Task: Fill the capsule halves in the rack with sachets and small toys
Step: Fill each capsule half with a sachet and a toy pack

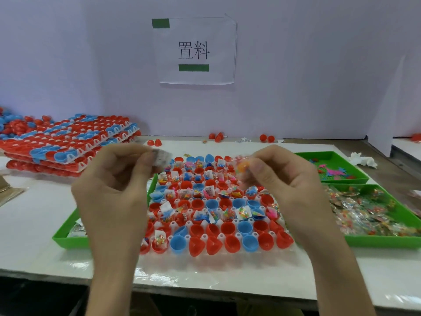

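Pinching a blurred sachet (160,158) in the left hand (114,192) and an orange toy packet (242,166) in the right hand (284,183). Held above the partly filled rack (204,237) of capsule halves (178,244).

The scene is viewed by one head-worn camera, directed forward and down, close over the table (41,226) toward the far wall (307,76).

The white rack (205,237) of red and blue capsule halves (231,244), mouths up, lies at the table's front edge. Its far rows hold sachets (209,174) and small toys (272,212); the front rows are mostly bare. A grey sachet (160,158) and an orange toy (243,166) are held above it.
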Motion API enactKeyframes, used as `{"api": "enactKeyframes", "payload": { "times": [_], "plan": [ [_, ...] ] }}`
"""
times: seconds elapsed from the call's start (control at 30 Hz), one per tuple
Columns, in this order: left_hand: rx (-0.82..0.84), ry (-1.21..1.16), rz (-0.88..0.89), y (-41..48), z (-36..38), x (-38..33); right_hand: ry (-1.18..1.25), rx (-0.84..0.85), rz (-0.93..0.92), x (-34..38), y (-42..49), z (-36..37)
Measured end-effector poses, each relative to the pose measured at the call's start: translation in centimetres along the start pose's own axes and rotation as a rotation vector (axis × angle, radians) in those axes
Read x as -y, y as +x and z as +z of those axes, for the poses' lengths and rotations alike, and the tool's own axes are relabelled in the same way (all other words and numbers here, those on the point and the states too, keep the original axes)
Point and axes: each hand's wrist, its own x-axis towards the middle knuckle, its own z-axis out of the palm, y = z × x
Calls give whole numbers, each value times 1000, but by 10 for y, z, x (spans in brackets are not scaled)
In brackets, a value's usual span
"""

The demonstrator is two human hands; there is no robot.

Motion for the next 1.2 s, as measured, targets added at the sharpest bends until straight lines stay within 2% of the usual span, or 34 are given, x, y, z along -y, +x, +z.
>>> {"api": "enactKeyframes", "payload": {
  "times": [0.07,0.1,0.17,0.3,0.5,0.63,0.8,0.93,1.0,1.1,1.2],
  "plan": [
    [80,-84,-175,-3,13,-20,34,59,-54,10,-4,11],
    [96,-127,-130,-13,17,-30,58,74,-73,13,-5,15],
    [30,-204,-17,-42,19,-52,73,88,-103,17,-8,22],
    [-54,-389,-95,-69,22,-60,61,66,-90,20,-9,23],
    [14,-416,-213,-66,22,-52,111,14,-95,19,-8,24],
    [95,-418,-243,-65,18,-50,54,-11,-90,16,-6,24],
    [159,-418,-244,-64,16,-48,-54,35,-122,11,-7,22],
    [159,-445,-236,-64,14,-45,-127,225,24,1,-4,2],
    [182,-456,-238,-64,13,-44,-303,284,130,-14,-1,-14],
    [211,-446,-228,-65,14,-42,-584,191,241,-45,4,-39],
    [229,-430,-231,-68,15,-40,-623,-27,365,-76,9,-63]
  ]
}}
